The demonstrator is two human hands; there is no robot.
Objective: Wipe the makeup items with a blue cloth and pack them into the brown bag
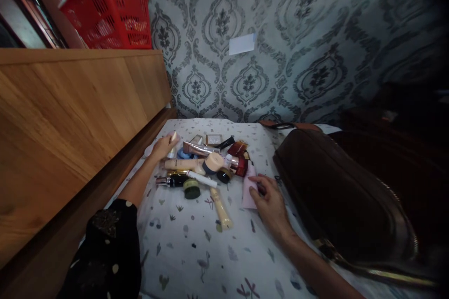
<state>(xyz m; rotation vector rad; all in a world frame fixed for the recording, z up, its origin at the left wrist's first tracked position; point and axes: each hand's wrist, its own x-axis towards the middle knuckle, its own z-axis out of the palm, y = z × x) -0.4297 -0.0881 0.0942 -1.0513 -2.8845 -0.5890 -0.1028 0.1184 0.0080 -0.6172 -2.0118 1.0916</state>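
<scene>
At the far left of a pile of cosmetics, my left hand (164, 145) is closed around a small pale item whose kind is mostly hidden by the fingers. On the pile's right side, my right hand (270, 198) has its thumb and curled fingers on the edge of a pink squeeze tube (249, 196). Between the hands lie a beige tube (182, 164), a round jar with a peach top (213, 161), a white pen-like stick (201, 179), a green jar (191, 189) and a dark red bottle (241, 166). Closer to me rests a cream tube (221, 210).
A large dark brown bag (336, 196) lies along the right side of the patterned sheet (196, 252). A wooden panel (87, 112) borders the left, with a red plastic basket (108, 14) on top. Behind stands a patterned wall (220, 23) with a white paper (242, 44).
</scene>
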